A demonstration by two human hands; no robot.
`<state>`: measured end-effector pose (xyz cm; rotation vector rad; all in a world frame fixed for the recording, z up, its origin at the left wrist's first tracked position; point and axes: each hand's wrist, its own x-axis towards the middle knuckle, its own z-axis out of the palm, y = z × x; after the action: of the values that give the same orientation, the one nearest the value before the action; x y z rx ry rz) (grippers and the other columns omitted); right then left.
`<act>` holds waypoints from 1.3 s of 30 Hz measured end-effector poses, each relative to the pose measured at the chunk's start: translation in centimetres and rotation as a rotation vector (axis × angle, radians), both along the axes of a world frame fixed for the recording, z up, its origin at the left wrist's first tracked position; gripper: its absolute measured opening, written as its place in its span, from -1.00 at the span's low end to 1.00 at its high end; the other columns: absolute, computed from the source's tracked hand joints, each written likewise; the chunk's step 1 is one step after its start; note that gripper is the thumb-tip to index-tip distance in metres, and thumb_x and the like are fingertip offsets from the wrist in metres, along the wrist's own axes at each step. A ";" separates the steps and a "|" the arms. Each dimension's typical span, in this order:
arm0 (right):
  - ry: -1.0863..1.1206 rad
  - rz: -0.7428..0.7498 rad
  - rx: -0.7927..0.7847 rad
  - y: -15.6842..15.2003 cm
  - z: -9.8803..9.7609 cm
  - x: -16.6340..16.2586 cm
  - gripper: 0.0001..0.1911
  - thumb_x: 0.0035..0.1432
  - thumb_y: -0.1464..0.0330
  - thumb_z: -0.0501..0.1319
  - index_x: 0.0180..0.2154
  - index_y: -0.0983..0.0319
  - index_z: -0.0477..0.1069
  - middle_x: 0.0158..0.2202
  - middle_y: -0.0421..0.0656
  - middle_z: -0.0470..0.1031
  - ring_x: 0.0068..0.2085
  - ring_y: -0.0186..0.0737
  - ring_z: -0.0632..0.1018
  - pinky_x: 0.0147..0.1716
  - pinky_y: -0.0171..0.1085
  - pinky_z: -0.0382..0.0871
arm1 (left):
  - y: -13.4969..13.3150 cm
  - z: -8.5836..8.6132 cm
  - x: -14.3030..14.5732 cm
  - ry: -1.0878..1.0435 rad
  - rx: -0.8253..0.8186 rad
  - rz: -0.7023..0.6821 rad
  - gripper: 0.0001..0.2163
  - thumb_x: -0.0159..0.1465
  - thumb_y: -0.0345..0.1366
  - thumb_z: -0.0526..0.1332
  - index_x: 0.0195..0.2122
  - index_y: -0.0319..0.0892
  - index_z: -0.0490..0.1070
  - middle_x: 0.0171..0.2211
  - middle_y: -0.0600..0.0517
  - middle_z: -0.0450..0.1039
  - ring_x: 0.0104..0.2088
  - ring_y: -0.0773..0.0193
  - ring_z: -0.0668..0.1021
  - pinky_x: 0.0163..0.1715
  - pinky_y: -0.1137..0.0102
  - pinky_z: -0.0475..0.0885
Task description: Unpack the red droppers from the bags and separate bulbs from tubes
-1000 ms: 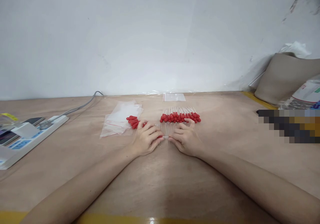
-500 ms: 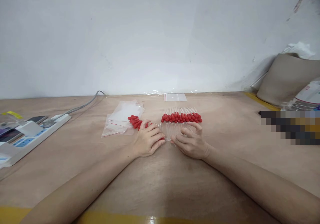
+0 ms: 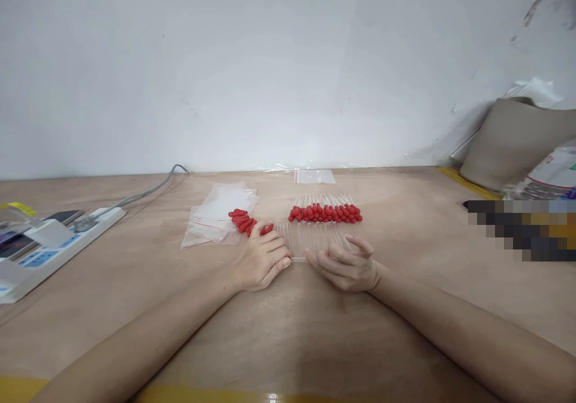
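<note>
A clear thin tube (image 3: 298, 259) lies crosswise between my hands. My left hand (image 3: 265, 260) is closed around its left end, where a red rubber bulb showed earlier; the fingers now hide it. The fingers of my right hand (image 3: 345, 264) are curled, thumb and forefinger at the tube's right end. Just beyond them lies a row of bare clear tubes (image 3: 310, 238), partly covered by my hands. Behind that row, droppers with red bulbs (image 3: 326, 213) lie side by side, tubes pointing away. Loose red rubber bulbs (image 3: 243, 221) are heaped beyond my left hand.
Clear zip bags (image 3: 216, 214) are piled left of the bulbs, and another zip bag (image 3: 314, 177) lies near the wall. A white power strip (image 3: 67, 250) with a grey cable and phones sits at left. A brown container (image 3: 513, 145) and a plastic bottle stand at right.
Both hands have come slightly nearer to me with the tube. My right fingers have lowered away from the row of tubes. The red bulb at my left fingertips is now out of sight.
</note>
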<state>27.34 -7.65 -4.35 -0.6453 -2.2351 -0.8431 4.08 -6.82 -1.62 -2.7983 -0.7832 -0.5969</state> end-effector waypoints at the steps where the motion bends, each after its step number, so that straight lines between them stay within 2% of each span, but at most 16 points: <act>1: 0.003 0.006 -0.072 -0.1 -0.1 0.0 -0.68 0.17 0.43 0.04 -0.16 -0.14 0.36 -0.50 -0.43 0.43 -0.40 -0.46 0.39 -0.11 -0.27 0.01 | -0.1 0.0 0.0 -0.014 -0.001 -0.003 -0.75 0.28 -0.31 -0.11 -0.39 -0.18 0.33 -0.47 0.04 0.34 -0.33 0.28 0.36 0.03 0.12 -0.02; 3: 0.022 0.030 -0.149 -0.1 -0.3 -0.1 -0.65 0.17 0.41 0.05 -0.12 -0.18 0.33 -0.49 -0.43 0.44 -0.40 -0.46 0.40 -0.14 -0.26 0.03 | -0.4 0.1 0.1 -0.048 -0.006 -0.011 -0.73 0.27 -0.30 -0.13 -0.42 -0.18 0.32 -0.51 0.04 0.31 -0.38 0.29 0.35 0.02 0.13 -0.01; 9: 0.035 0.052 -0.156 -0.1 -0.7 0.5 -0.62 0.16 0.42 0.07 -0.09 -0.19 0.30 -0.46 -0.44 0.46 -0.40 -0.46 0.40 -0.16 -0.27 0.02 | -0.5 -0.1 0.0 -0.104 -0.090 -0.024 -0.69 0.29 -0.30 -0.16 -0.50 -0.19 0.28 -0.56 0.07 0.26 -0.43 0.32 0.32 -0.02 0.16 0.04; 11: 0.071 0.009 -0.064 0.3 -0.5 1.2 -0.64 0.14 0.42 0.08 -0.12 -0.19 0.33 -0.46 -0.46 0.46 -0.40 -0.46 0.40 -0.11 -0.27 -0.03 | -0.2 -0.1 -0.8 -0.157 -0.117 0.016 -0.65 0.30 -0.32 -0.19 -0.56 -0.19 0.23 -0.59 0.08 0.24 -0.46 0.33 0.31 -0.04 0.18 0.07; 14: 0.215 -0.115 0.106 1.0 0.1 1.9 -0.73 0.12 0.43 0.12 -0.24 -0.08 0.40 -0.51 -0.43 0.46 -0.41 -0.42 0.38 -0.04 -0.19 -0.14 | 0.6 0.2 -2.3 -0.275 -0.081 0.164 -0.66 0.31 -0.33 -0.20 -0.54 -0.20 0.23 -0.54 0.06 0.28 -0.43 0.33 0.34 -0.11 0.23 0.12; 17: 0.274 -0.209 -0.004 1.5 0.7 1.3 -0.86 0.12 0.38 0.13 -0.30 0.07 0.44 -0.54 -0.33 0.45 -0.39 -0.37 0.36 -0.03 -0.12 -0.15 | 2.2 1.2 -3.6 -0.350 -0.037 0.289 -0.74 0.30 -0.28 -0.11 -0.37 -0.19 0.33 -0.44 0.03 0.31 -0.37 0.31 0.37 -0.23 0.32 0.22; 19: 0.258 -0.232 -0.135 1.5 0.8 0.5 -0.83 0.14 0.37 0.09 -0.26 0.12 0.44 -0.50 -0.28 0.45 -0.38 -0.35 0.35 -0.03 -0.10 -0.13 | 3.6 1.9 -4.5 -0.410 -0.031 0.378 -0.75 0.28 -0.25 -0.06 -0.25 -0.19 0.37 -0.39 0.00 0.28 -0.35 0.30 0.38 -0.29 0.37 0.28; 21: 0.254 -0.260 -0.243 1.5 0.8 -0.2 -0.79 0.14 0.37 0.06 -0.21 0.15 0.43 -0.47 -0.24 0.44 -0.36 -0.33 0.34 -0.04 -0.10 -0.12 | 5.2 2.4 -5.6 -0.452 -0.029 0.492 -0.72 0.26 -0.26 -0.06 -0.18 -0.22 0.38 -0.33 -0.04 0.27 -0.30 0.26 0.39 -0.26 0.36 0.32; 23: 0.257 -0.275 -0.314 1.4 0.9 -0.7 -0.76 0.15 0.38 0.04 -0.18 0.16 0.41 -0.45 -0.21 0.44 -0.33 -0.30 0.33 -0.04 -0.10 -0.12 | 6.6 2.5 -7.0 -0.437 -0.083 0.604 -0.69 0.22 -0.29 -0.06 -0.14 -0.25 0.39 -0.31 -0.07 0.28 -0.24 0.20 0.39 -0.22 0.32 0.33; 25: 0.259 -0.270 -0.350 1.5 1.1 -1.2 -0.75 0.15 0.39 0.02 -0.18 0.17 0.42 -0.44 -0.20 0.44 -0.32 -0.29 0.33 -0.04 -0.10 -0.12 | 7.5 2.4 -8.2 -0.394 -0.168 0.670 -0.67 0.20 -0.28 -0.05 -0.13 -0.24 0.40 -0.35 -0.06 0.29 -0.26 0.19 0.41 -0.23 0.31 0.34; 29: 0.224 -0.267 -0.366 2.0 1.6 -2.3 -0.78 0.12 0.41 0.02 -0.29 0.19 0.44 -0.45 -0.18 0.44 -0.33 -0.26 0.31 -0.06 -0.08 -0.12 | 7.8 2.1 -9.3 -0.343 -0.225 0.674 -0.66 0.16 -0.18 0.03 -0.11 -0.18 0.40 -0.35 -0.03 0.35 -0.39 0.25 0.43 -0.31 0.33 0.36; 32: 0.164 -0.266 -0.371 2.3 1.6 -3.3 -0.81 0.07 0.42 0.04 -0.35 0.22 0.43 -0.45 -0.16 0.44 -0.32 -0.24 0.31 -0.05 -0.04 -0.14 | 7.8 1.7 -9.6 -0.312 -0.221 0.663 -0.66 0.14 -0.11 0.07 -0.13 -0.13 0.40 -0.31 -0.02 0.42 -0.34 0.21 0.44 -0.28 0.31 0.35; 35: 0.097 -0.262 -0.376 2.3 1.4 -4.3 -0.83 0.05 0.43 0.05 -0.40 0.24 0.41 -0.44 -0.13 0.44 -0.31 -0.21 0.31 -0.04 -0.01 -0.15 | 8.0 1.3 -9.9 -0.341 -0.318 0.664 -0.68 0.12 -0.09 0.09 -0.19 -0.14 0.43 -0.27 -0.03 0.44 -0.26 0.18 0.46 -0.29 0.32 0.37; 39: 0.084 -0.289 -0.435 2.1 1.2 -5.3 -0.86 0.02 0.41 0.06 -0.43 0.27 0.39 -0.43 -0.11 0.44 -0.31 -0.20 0.32 -0.08 -0.01 -0.12 | 8.3 0.9 -10.1 -0.430 -0.432 0.675 -0.69 0.10 -0.09 0.11 -0.26 -0.17 0.45 -0.23 -0.04 0.44 -0.25 0.20 0.49 -0.26 0.33 0.41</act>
<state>21.99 -5.57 -3.16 -1.2056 -2.2963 -0.4450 -6.01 1.50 -0.73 -2.4811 -2.0334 -0.9854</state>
